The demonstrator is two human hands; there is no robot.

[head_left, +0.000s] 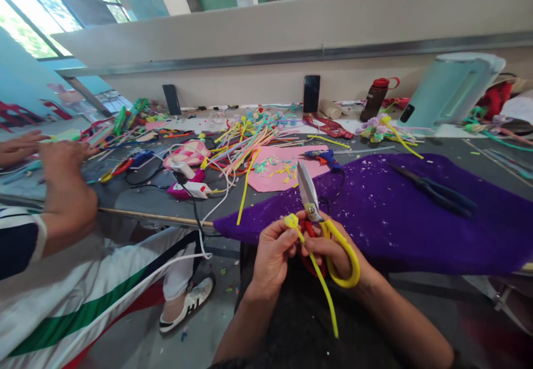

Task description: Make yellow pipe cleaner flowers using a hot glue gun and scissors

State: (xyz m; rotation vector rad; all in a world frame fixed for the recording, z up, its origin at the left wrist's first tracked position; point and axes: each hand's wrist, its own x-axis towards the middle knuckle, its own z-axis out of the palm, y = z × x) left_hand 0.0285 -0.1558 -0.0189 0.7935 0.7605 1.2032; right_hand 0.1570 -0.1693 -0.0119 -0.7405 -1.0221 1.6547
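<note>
Near the front edge of the table, my left hand [272,252] pinches a yellow stem [327,293] just under its small curled yellow head [291,220]. My right hand [333,247] has yellow-handled scissors [308,191] hooked on its fingers, blades pointing up and away. Its fingertips also touch the stem below the head. The free end of the stem hangs down towards my lap. Something red shows between the two hands, partly hidden by them. Beyond the hands lies a purple cloth [375,213] dotted with white bits.
Dark pliers [441,191] rest on the cloth. A blue glue gun [328,159] touches a pink sheet [260,177] with cut pieces. Behind are colourful stems [245,146], a phone [311,94], a bottle [375,99] and a kettle [452,91]. Another person's arm [66,185] is at left, near cables.
</note>
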